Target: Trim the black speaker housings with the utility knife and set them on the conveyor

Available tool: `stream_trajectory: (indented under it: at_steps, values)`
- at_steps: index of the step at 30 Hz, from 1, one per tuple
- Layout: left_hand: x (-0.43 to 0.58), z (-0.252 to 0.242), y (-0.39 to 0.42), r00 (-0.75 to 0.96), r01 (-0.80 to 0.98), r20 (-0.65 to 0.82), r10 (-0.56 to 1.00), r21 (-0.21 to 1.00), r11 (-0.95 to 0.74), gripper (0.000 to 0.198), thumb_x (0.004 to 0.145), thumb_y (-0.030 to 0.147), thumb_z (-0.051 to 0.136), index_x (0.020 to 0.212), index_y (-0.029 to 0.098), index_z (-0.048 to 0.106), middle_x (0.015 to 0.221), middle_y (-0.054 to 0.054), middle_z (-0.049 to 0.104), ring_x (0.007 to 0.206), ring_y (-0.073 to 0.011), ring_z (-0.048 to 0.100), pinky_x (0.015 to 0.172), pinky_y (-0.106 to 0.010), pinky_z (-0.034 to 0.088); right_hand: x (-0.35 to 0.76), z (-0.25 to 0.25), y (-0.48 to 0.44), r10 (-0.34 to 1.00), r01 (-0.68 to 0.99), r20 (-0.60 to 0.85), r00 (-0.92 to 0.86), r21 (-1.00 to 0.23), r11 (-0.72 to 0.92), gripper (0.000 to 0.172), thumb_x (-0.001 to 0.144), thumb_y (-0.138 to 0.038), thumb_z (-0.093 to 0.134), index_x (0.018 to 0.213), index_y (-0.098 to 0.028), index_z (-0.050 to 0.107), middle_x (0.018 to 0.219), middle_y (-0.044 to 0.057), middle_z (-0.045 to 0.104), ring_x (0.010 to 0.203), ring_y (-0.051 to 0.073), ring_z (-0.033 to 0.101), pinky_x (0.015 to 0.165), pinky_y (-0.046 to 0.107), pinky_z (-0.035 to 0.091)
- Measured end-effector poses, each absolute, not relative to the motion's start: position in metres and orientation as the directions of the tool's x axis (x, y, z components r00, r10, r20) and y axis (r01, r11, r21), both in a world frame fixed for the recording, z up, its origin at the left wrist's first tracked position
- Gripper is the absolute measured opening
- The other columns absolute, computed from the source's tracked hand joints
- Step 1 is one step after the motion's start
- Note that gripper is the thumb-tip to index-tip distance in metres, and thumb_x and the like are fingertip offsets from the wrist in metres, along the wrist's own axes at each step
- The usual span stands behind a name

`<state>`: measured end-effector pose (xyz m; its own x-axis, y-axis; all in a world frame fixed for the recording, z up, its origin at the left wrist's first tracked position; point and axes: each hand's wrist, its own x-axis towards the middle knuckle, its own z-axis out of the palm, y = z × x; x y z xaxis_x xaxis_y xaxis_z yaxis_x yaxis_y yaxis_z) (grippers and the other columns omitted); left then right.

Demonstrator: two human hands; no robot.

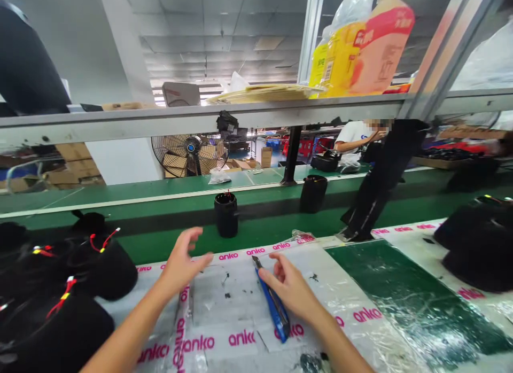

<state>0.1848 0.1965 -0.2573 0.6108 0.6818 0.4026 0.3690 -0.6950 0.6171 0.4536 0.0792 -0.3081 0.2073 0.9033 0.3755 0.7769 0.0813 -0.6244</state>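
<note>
My left hand [182, 261] is raised over the front edge of the green conveyor belt, its fingers and thumb apart with nothing between them. In front of it a black cylindrical piece [226, 217] with a bit of red wire at the top stands on the belt. My right hand [292, 285] is over the plastic-covered worktop, fingers loosely bent and apart. A blue utility knife [274, 309] slants along its left side, blade end pointing away from me. The right thumb overlaps the knife near its blade end; whether it touches is unclear, and the fingers are not around it.
Black pieces with red wires and connectors [104, 263] crowd the left; more dark pieces [481, 245] are at right. Another black cylinder [313, 194] stands on the belt [264, 223]. A metal shelf [256, 114] with bottles crosses above. A fan [192, 151] and a co-worker [355, 140] are beyond.
</note>
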Motion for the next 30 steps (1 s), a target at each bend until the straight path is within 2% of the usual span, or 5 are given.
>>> stream_trajectory:
  at_steps: [3,15,23,27,30]
  values:
    - [0.247,-0.262,0.263,0.447,0.403,0.465,0.764,0.658,-0.636,0.082,0.08,0.052,0.083,0.143,0.019,0.042,0.153,-0.021,0.035,0.154,-0.0536,0.021,0.119,-0.078,0.028,0.461,-0.355,0.077,0.971,0.752,0.199,0.134,-0.659,0.032,0.045,0.099,-0.05,0.065,0.129,-0.016,0.062,0.097,0.004,0.067,0.08,0.015,0.066,0.076,0.034,0.059]
    - [0.219,-0.272,0.186,0.322,0.131,0.388,0.864,0.885,-0.446,0.083,0.082,0.063,0.076,0.139,0.025,0.03,0.143,-0.013,0.054,0.129,-0.0307,0.06,0.107,-0.049,0.054,0.459,-0.365,0.079,0.995,0.791,0.037,0.089,-0.61,-0.048,0.053,0.09,-0.04,0.066,0.137,-0.018,0.057,0.114,0.01,0.063,0.107,0.027,0.059,0.102,0.053,0.047]
    - [0.187,-0.29,0.078,0.732,0.56,-0.426,0.532,0.821,-0.113,0.063,0.073,0.06,0.08,0.112,0.018,0.053,0.104,-0.011,0.064,0.082,-0.0275,0.067,0.064,-0.041,0.061,0.466,-0.361,0.078,0.894,0.487,0.051,0.444,-0.852,-0.193,0.058,0.071,-0.046,0.072,0.122,-0.026,0.054,0.114,0.011,0.055,0.086,0.025,0.059,0.085,0.051,0.053]
    - [0.181,-0.313,0.085,0.782,0.536,-0.19,0.594,0.692,-0.485,0.087,0.065,0.068,0.084,0.125,0.013,0.052,0.148,-0.031,0.04,0.131,-0.0563,0.051,0.098,-0.075,0.051,0.462,-0.352,0.079,0.846,0.148,-0.111,0.522,-0.965,-0.218,0.065,0.065,-0.051,0.075,0.112,-0.03,0.037,0.099,-0.001,0.055,0.057,0.014,0.056,0.049,0.033,0.048]
    - [0.169,-0.34,0.09,0.832,0.221,0.128,0.54,0.816,-0.534,0.099,0.076,0.071,0.08,0.151,0.025,0.033,0.153,-0.023,0.038,0.145,-0.0468,0.042,0.113,-0.068,0.045,0.455,-0.345,0.083,0.85,-0.046,-0.191,0.491,-0.98,-0.194,0.066,0.058,-0.043,0.079,0.104,-0.029,0.034,0.09,-0.007,0.056,0.05,0.011,0.054,0.047,0.029,0.046]
